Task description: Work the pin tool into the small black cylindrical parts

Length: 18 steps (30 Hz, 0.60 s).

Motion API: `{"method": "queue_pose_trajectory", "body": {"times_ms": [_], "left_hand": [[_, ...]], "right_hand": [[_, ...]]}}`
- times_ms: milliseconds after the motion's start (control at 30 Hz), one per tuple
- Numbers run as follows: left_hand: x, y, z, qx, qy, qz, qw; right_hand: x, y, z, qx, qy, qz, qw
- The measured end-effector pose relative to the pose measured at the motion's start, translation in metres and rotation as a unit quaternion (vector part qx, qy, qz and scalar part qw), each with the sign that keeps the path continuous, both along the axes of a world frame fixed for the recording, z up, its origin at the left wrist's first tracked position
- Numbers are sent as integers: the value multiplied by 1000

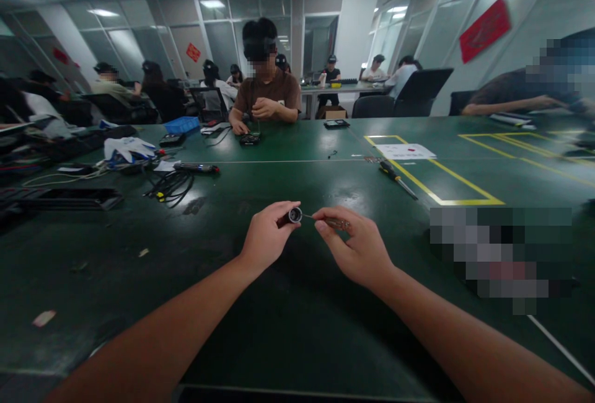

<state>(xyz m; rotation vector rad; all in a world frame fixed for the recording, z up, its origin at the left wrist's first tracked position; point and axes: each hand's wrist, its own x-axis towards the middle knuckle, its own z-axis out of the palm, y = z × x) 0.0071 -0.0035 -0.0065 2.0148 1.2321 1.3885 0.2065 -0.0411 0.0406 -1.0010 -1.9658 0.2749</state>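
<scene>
My left hand (pixel 269 229) is closed round a short dark cylinder (pixel 295 215), its round, metal-rimmed open end turned towards me. Inside that end some detail shows, too small to make out. Between the fingertips of my right hand (pixel 356 239) is a small screwdriver (pixel 338 223) with a brownish handle. Its thin shaft points left at the cylinder's rim; whether the tip touches is too fine to tell. Both hands are held above the green table (pixel 297 341), near its front edge.
A larger screwdriver (pixel 397 178) lies at the right, near a white sheet (pixel 406 152) and yellow tape. Coiled black cable (pixel 174 186), a dark pen-shaped tool (pixel 198 168) and white-blue gloves (pixel 127 150) lie left. Across the table a person (pixel 267 93) handles a small dark device (pixel 250 138).
</scene>
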Motion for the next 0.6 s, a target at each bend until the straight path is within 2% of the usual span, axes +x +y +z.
{"method": "queue_pose_trajectory", "body": {"times_ms": [600], "left_hand": [[1,0,2,-6,-1,8,1000]], "right_hand": [[0,2,-3,2,-16,2,1000]]}}
